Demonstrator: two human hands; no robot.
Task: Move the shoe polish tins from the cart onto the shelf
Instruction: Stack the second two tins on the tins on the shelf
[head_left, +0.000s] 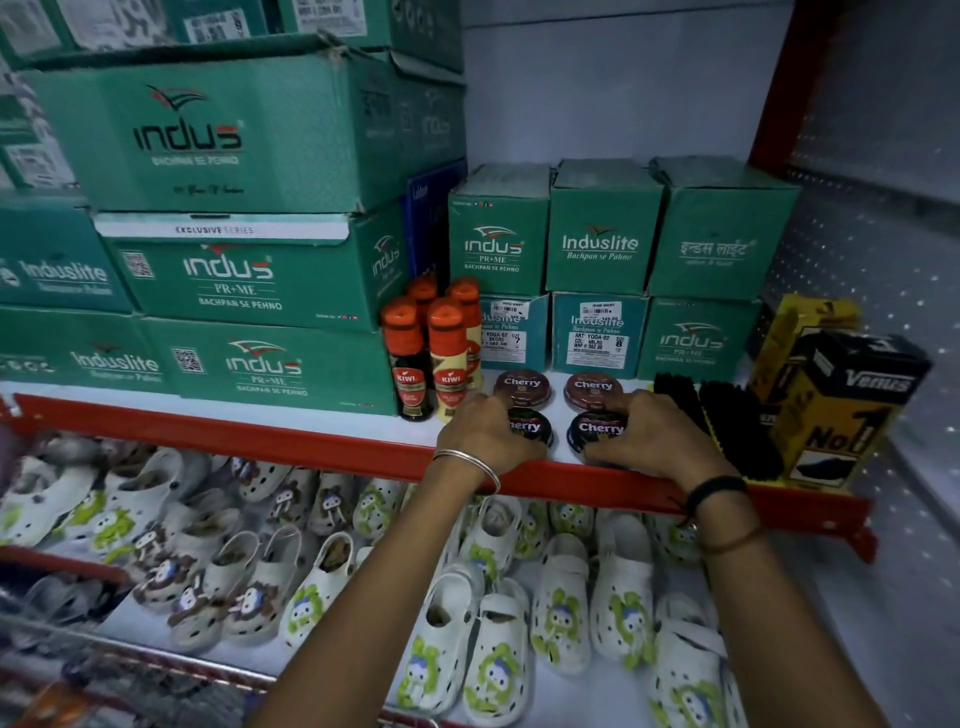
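Several round Cherry shoe polish tins lie flat on the white shelf (558, 410) with its red front edge. Two dark red tins sit at the back: one on the left (522, 385), one on the right (593, 388). Two black tins are in front. My left hand (480, 428) grips the front left tin (530, 427) from its left side. My right hand (652, 434) grips the front right tin (597, 430) from its right side. Both tins rest on the shelf surface. The cart's wire edge (156, 660) shows at the bottom left.
Kiwi liquid polish bottles (431, 353) stand left of the tins. Black shoe brushes (727, 421) and a yellow-black Venus box (841, 405) lie to the right. Green Indus shoe boxes (597, 260) are stacked behind. White children's clogs (467, 613) fill the lower shelf.
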